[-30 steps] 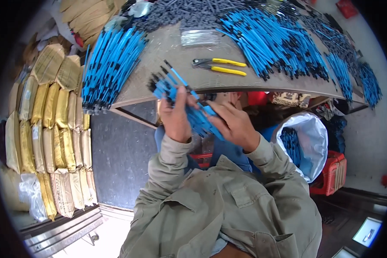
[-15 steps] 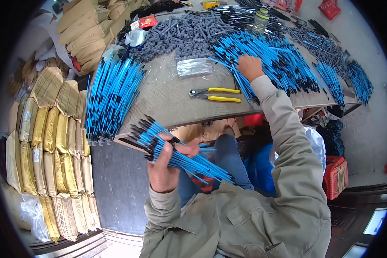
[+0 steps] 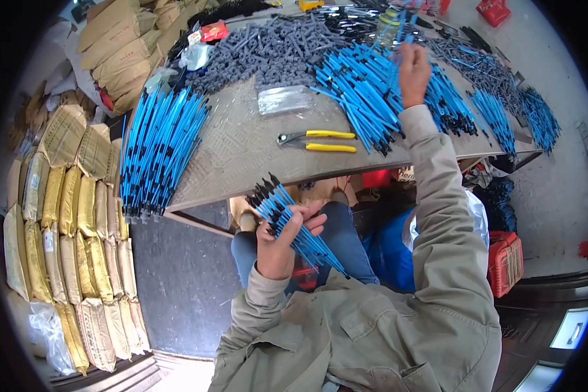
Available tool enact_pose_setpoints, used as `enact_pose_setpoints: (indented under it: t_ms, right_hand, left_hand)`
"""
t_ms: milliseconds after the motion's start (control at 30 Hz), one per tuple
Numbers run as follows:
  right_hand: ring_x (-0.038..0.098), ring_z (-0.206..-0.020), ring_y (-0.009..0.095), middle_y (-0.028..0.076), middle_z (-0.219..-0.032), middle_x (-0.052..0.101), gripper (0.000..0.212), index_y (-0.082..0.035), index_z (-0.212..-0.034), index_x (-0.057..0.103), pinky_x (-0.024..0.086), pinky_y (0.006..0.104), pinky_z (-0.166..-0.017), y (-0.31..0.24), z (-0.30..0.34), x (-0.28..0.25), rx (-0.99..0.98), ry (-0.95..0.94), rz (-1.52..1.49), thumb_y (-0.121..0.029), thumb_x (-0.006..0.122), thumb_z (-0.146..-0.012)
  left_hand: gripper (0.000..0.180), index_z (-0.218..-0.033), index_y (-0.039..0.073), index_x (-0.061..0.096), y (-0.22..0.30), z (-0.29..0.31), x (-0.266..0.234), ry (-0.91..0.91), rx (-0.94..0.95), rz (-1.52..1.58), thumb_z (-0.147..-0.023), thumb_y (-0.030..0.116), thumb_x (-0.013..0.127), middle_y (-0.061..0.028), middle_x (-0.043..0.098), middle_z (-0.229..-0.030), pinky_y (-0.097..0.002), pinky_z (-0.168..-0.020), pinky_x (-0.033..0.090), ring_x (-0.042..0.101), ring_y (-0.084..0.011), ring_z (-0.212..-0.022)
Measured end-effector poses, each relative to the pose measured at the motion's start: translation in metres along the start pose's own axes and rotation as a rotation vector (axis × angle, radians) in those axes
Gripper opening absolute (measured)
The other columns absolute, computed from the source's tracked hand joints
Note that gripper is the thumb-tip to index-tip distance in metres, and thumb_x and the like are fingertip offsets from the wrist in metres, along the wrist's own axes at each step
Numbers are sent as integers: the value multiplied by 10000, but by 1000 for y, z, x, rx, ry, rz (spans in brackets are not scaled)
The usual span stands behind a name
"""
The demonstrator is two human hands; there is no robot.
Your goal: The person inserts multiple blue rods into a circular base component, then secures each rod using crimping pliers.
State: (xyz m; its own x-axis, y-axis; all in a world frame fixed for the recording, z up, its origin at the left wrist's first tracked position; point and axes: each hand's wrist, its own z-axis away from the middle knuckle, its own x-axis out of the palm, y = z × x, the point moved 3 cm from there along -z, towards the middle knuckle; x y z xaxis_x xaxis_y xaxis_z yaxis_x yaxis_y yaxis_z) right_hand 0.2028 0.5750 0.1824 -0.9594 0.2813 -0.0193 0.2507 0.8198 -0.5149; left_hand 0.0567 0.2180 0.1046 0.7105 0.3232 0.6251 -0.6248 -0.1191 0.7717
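My left hand (image 3: 277, 245) is wrapped round a bundle of thin blue rods with black ends (image 3: 312, 247), held slanted above my lap in front of the table's near edge. Farther out, my right hand (image 3: 413, 73) is raised over a large heap of the same blue rods (image 3: 356, 88). Its fingers are closed on blue rods, smeared by motion; how many cannot be made out. Yellow-handled pliers (image 3: 330, 140) lie on the tabletop between the two hands. Another stack of blue rods (image 3: 166, 144) rests at the table's left end.
Grey plastic parts (image 3: 268, 52) are heaped at the back, behind clear thin strips (image 3: 284, 100). A bottle (image 3: 386, 29) stands beyond the rods. More blue rods (image 3: 496, 121) lie at right. Stacked sacks (image 3: 78, 215) fill the left; a red case (image 3: 505, 261) sits on the floor.
My right hand has lifted from the heap and moved right and away, with blue rods in it. My left hand and its bundle have shifted slightly right.
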Motion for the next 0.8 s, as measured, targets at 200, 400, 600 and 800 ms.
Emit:
enact_pose_setpoints:
  t_ms: [200,400,600,800]
  right_hand:
    - [535,-689,83,39,-766,593,192,-21,-882,587,434,227,-641,-103,59,-57,189,-328,-176,-154,456,-929]
    - [595,-577,202,118,-756,598,108,3,-944,568,449,284,-511,-164,178,-58,43,-953,-186,-18,528,-846]
    - [566,-565,252,108,-700,554,180,-34,-960,570,427,322,-465,-185,198,-35,-196,-769,-186,-84,624,-795]
    - [611,-630,270,116,-767,613,253,6,-1026,570,483,299,-578,-189,199,-30,-148,-814,-226,2,608,-777]
  left_hand:
    - [317,-1147,-1,492,24,-15,-21,103,73,-71,-882,168,538,-225,572,-1102,-377,-776,514,604,-305,-966]
    - [310,-1140,-21,497,42,-26,-23,118,209,-69,-889,159,532,-193,594,-1047,-361,-756,513,616,-263,-911]
    - [281,-1119,-14,512,34,-16,-15,176,319,24,-889,144,540,-144,614,-976,-346,-739,505,620,-225,-853]
    - [171,-1008,0,556,30,-18,-18,280,495,-36,-859,84,575,-87,623,-898,-292,-666,486,610,-167,-788]
